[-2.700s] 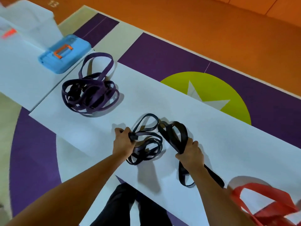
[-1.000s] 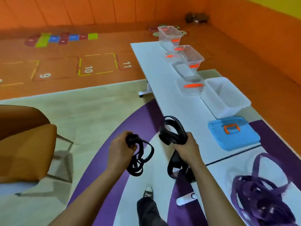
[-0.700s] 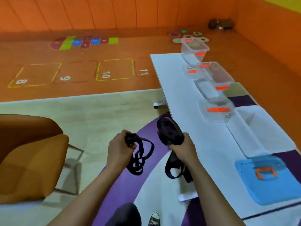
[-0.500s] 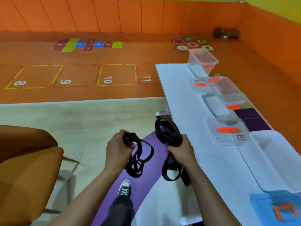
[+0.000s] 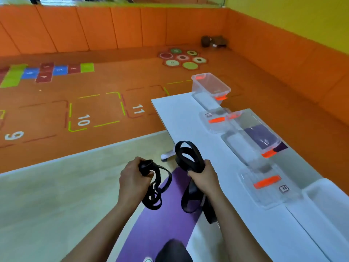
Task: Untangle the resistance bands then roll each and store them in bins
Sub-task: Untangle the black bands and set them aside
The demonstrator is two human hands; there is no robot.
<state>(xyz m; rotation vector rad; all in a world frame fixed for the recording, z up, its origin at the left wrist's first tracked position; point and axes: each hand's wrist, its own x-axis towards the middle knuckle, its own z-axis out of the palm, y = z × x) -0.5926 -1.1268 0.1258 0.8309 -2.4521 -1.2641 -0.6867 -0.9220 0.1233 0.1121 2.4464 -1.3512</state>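
Observation:
My left hand (image 5: 133,181) grips a bunch of thin black resistance band (image 5: 156,188) whose loops hang below the fist. My right hand (image 5: 204,178) holds a wider black resistance band (image 5: 188,156); two loops stand up above the fist and a tail hangs down beside my forearm. Both hands are in the air just left of the long white table (image 5: 190,129). Along the table's right side stand clear bins with orange latches: a far bin (image 5: 209,87) and a nearer bin (image 5: 255,137).
Clear lids with orange handles (image 5: 268,186) lie flat on the table between the bins. A white bin (image 5: 328,201) sits at the right edge. The table's wheeled foot (image 5: 167,155) is near my hands. Orange padded walls enclose the play floor.
I have lifted both black bands off the table, turned away from the purple band pile and walked along the table toward the clear bins. My grip on the bands is the same.

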